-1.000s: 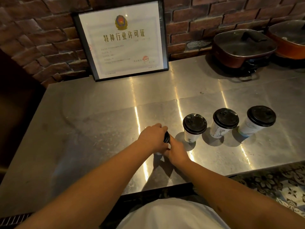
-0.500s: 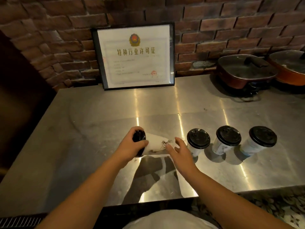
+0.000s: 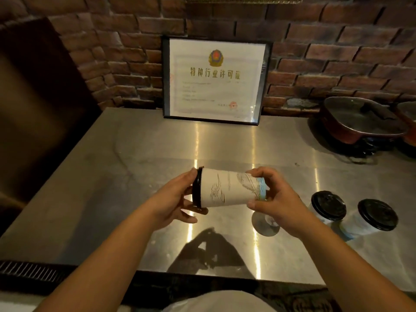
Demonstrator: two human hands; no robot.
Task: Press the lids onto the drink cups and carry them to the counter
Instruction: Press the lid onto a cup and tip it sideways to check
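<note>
Both hands grip sideways cup point(image 3: 231, 188) above counter: left hand point(image 3: 177, 199) lid-end, right hand point(image 3: 273, 199) base.

White lidded cup point(image 3: 231, 189) sideways above table, two lidded cups point(image 3: 351, 216) upright right.

We lifted the cup point(image 3: 229, 190) off the bench point(image 3: 112, 176) and turned it sideways, left hand point(image 3: 177, 199) on the lid point(image 3: 197, 188), right hand point(image 3: 270, 194) gripping its base.
</note>
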